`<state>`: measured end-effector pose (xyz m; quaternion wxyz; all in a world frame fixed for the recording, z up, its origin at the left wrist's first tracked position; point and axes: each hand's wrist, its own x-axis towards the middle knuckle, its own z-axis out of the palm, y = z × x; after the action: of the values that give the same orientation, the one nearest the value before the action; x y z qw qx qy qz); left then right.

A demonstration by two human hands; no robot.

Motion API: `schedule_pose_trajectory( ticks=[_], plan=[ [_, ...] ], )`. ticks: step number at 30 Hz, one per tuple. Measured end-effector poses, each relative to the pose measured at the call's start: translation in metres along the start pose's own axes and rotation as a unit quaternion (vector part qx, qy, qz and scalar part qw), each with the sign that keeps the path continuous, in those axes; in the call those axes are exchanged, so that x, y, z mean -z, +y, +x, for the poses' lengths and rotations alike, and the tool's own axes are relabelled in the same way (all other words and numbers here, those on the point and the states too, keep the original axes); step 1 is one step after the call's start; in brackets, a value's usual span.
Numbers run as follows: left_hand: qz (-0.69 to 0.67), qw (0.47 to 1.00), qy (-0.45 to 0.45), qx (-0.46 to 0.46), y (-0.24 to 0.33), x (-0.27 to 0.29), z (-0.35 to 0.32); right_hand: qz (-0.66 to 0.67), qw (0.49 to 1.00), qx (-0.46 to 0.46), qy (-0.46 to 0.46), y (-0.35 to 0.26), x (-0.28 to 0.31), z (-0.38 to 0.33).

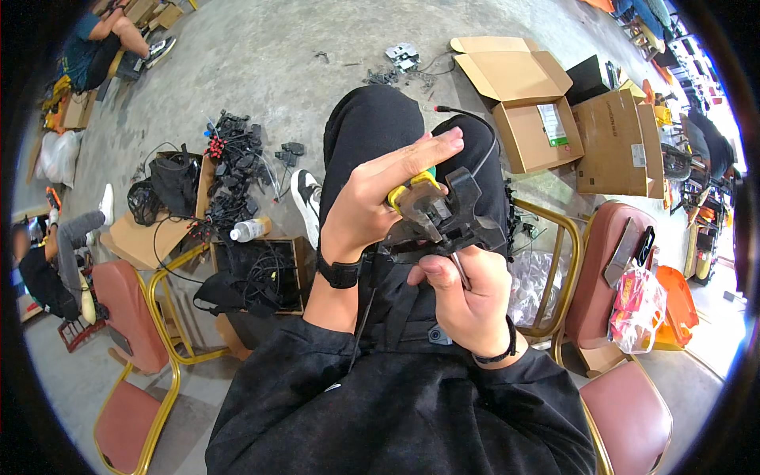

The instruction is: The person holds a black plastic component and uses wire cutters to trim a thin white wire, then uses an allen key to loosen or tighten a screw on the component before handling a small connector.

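Left hand (372,198): raised over the lap, index finger stretched out straight toward the upper right, the other fingers curled around a yellow-handled tool (412,194); a black watch (340,273) sits on the wrist
Yellow-handled tool: only its yellow and green grip parts show between the left fingers and the black part; its tip is hidden, so what kind of tool it is cannot be told
Right hand (467,297): below and just right of the left, thumb and fingers pinched on the lower edge of a black plastic part (447,218); a thin metal pin or wire (461,269) lies along the thumb side; a dark band circles the wrist
Black plastic part: held between both hands above the knees, upright, forked at its top, touching the tool on its left side
Black cable (487,142): runs from behind the part over the right knee, ending in a red-tipped plug
Lap: black trousers, knees drawn up, one white-soled shoe (305,198) on the concrete floor (261,63)
Left of the legs: a box of black cables (265,273), a white bottle (249,229), a heap of black connectors with red ends (233,150)
Right of the legs: open cardboard boxes (526,103), gold-framed chairs with red seats (625,412)
Far left: other people sit on the floor, well apart from the hands
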<state>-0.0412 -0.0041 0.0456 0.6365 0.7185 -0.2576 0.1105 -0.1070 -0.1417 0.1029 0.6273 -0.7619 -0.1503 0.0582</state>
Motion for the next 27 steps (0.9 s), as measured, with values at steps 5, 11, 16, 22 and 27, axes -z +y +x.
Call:
schedule_pose_trajectory(
  ticks=[5, 11, 16, 22, 27],
  plan=[
    [-0.005, 1.0, 0.001, 0.001, -0.004, 0.0, -0.003, 0.009, 1.0, 0.009, 0.004, 0.002, -0.002, 0.002],
    [0.013, 1.0, 0.0, -0.016, -0.013, -0.001, -0.006, -0.044, 0.998, -0.033, 0.029, -0.001, 0.001, 0.0],
    [0.026, 0.987, 0.117, -0.102, -0.031, -0.011, -0.009, 0.012, 0.997, 0.077, -0.012, 0.005, 0.013, 0.002],
    [0.004, 0.969, 0.182, -0.169, -0.034, -0.019, -0.008, -0.035, 0.985, 0.166, -0.033, 0.014, 0.012, 0.008],
    [-0.009, 0.968, 0.213, -0.132, -0.04, -0.018, -0.009, 0.168, 0.983, 0.041, -0.058, 0.016, 0.012, -0.005]
  ],
)
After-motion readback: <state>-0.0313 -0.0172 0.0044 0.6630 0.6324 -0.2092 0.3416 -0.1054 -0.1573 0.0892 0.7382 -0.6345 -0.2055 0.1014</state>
